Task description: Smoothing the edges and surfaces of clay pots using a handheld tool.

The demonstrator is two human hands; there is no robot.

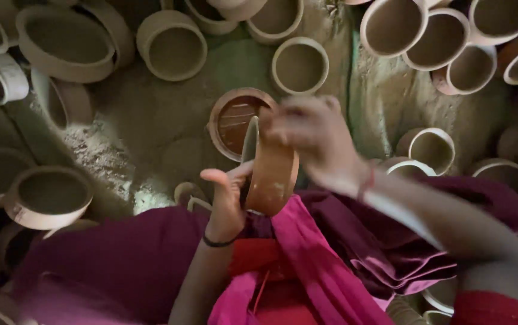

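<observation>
Clay pots [300, 65], pale-rimmed and open-mouthed, crowd the dusty ground [151, 120] on every side. One reddish bowl [235, 120] sits on the ground directly behind the work, partly hidden by it. Left hand [226, 201] cups a brown clay pot [271, 171] from its left side, thumb raised, fingers wrapped on the wall; pot is tilted on edge above the lap. Right hand [313, 141], blurred, rests on the pot's upper rim, fingers curled; its grip cannot be told. Purple and pink cloth [319, 265] lies below.

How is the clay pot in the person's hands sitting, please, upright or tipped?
Tipped: the clay pot lies on its side between the left hand and right hand, its mouth facing left.
</observation>
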